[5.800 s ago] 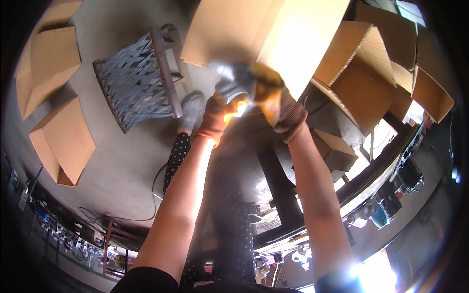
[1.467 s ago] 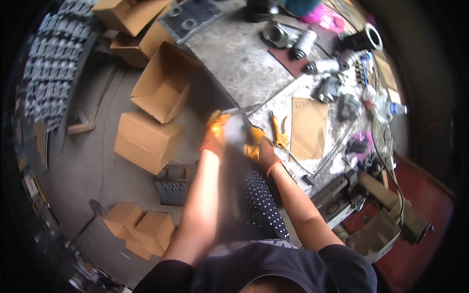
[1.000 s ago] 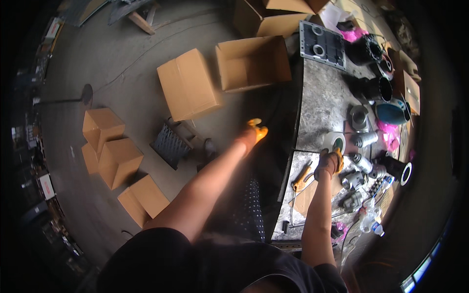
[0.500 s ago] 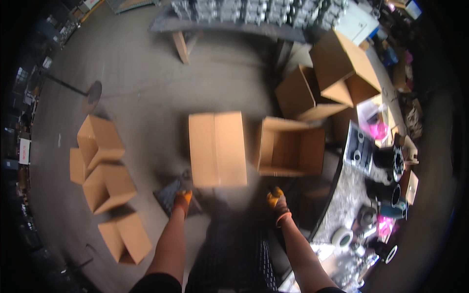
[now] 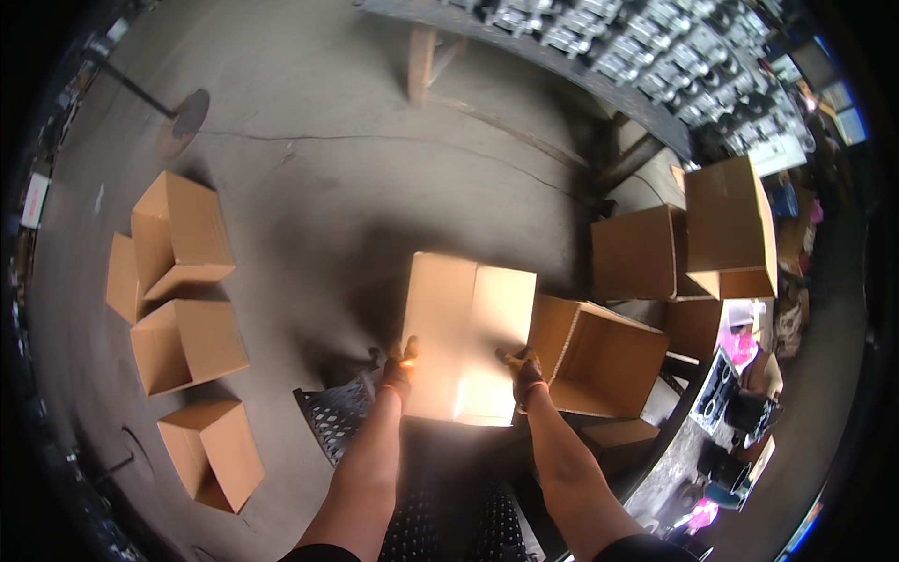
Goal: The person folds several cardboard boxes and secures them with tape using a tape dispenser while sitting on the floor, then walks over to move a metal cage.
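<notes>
A cardboard box with its flaps folded closed and a seam down its face is in front of me. My left hand, in an orange and dark work glove, presses against its left side. My right hand, gloved the same way, grips the right side, with its fingers reaching over the face. The box is held between the two hands; its underside is hidden. Just to its right stands an open cardboard box, seemingly empty, its near left edge close to my right hand.
Several open cardboard boxes stand on the floor at left. More boxes are stacked at right, by a workbench with metal parts. A table of castings stands at the back. A perforated dark metal piece lies beside my left forearm.
Both hands have come up from below the closed box onto its two sides. The box looks larger and nearer to the open one. The whole view has turned.
</notes>
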The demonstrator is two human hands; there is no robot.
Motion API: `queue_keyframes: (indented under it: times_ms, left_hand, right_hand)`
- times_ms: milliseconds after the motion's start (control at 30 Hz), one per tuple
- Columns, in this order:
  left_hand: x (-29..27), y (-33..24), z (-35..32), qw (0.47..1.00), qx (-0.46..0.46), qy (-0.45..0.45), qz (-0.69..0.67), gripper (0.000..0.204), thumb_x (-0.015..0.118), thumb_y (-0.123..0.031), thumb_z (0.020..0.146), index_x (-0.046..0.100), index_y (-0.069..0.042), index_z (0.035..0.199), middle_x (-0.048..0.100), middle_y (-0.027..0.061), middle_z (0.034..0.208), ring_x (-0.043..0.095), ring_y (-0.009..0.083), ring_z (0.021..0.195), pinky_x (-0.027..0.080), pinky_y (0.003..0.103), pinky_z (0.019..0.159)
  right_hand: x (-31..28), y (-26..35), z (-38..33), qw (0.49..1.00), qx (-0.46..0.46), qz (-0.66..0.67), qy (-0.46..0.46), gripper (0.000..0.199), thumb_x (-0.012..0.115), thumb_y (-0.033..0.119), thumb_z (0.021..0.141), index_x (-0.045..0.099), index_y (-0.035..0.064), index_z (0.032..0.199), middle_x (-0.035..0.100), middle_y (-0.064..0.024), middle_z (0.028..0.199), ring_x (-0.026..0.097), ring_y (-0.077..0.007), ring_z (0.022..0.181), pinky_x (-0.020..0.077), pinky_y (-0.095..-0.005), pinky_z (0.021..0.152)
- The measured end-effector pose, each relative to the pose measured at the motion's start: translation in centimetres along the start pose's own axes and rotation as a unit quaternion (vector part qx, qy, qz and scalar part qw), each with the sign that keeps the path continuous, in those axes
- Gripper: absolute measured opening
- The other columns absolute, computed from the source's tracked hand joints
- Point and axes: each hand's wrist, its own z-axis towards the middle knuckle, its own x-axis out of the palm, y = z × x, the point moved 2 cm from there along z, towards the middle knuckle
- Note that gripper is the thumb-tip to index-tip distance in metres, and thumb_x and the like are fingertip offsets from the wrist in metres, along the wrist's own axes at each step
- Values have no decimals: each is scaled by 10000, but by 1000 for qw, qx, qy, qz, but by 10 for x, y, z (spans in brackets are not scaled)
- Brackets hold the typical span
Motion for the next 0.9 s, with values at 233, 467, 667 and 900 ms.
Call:
queue_keyframes:
  times_ms: [233, 467, 667, 900]
  left_hand:
    - [199, -88, -102, 885, 202, -62, 415, 398, 382, -253, 970, 394, -44, 1309, 498, 113, 1248, 498, 228, 1120, 403, 296, 916]
    - [275, -149, -186, 584, 529, -48, 614, 340, 551, -152, 889, 490, -36, 1202, 529, 150, 1204, 524, 263, 1086, 415, 356, 924]
    - [88, -133, -239, 676, 76, -241, 692, 486, 622, -191, 804, 487, -29, 1241, 594, 184, 1139, 596, 270, 1017, 462, 397, 869]
    - [98, -113, -415, 760, -72, -314, 565, 408, 543, -213, 803, 502, -33, 1168, 673, 147, 906, 627, 241, 801, 476, 353, 767]
  right_hand:
    - [32, 132, -17, 990, -99, 102, -10, 246, 621, 114, 763, 542, -9, 961, 562, -81, 882, 518, -205, 826, 430, -338, 779]
    - [1, 147, 26, 983, -1, 173, -65, 310, 535, 256, 860, 586, 9, 1040, 606, -102, 939, 572, -216, 870, 470, -324, 831]
    - [-57, 140, -9, 995, -63, 74, 30, 317, 576, 178, 825, 578, 10, 1094, 605, -104, 1003, 598, -205, 821, 498, -339, 742]
    - [-149, 118, -151, 874, 3, -464, 143, 190, 546, 132, 790, 690, 136, 915, 672, -104, 940, 642, -206, 865, 502, -325, 701]
